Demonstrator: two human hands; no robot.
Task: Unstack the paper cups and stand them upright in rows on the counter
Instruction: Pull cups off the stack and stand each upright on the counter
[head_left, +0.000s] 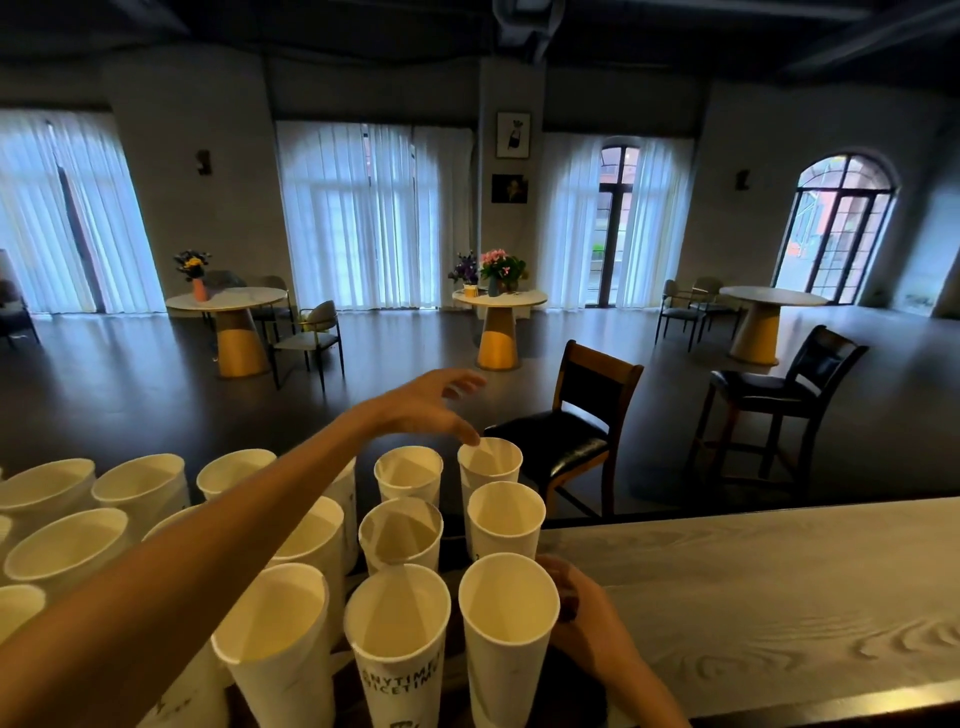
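Observation:
Several white paper cups stand upright in rows on the left part of the counter (753, 597). My left hand (423, 408) reaches across them with fingers spread and relaxed, one fingertip touching the rim of the farthest cup (491, 460) in the right column. In front of that cup stands another cup (505, 519). My right hand (582, 618) sits behind the nearest right cup (506, 639), with its fingers curled round that cup's side. Whether this tall cup is a stack, I cannot tell. A printed cup (397, 639) stands just left of it.
The pale wood-grain counter stretches to the right. Beyond its far edge are a wooden chair with a black seat (571, 431) and a dark bar stool (779, 395). Round tables with flowers stand farther back in the room.

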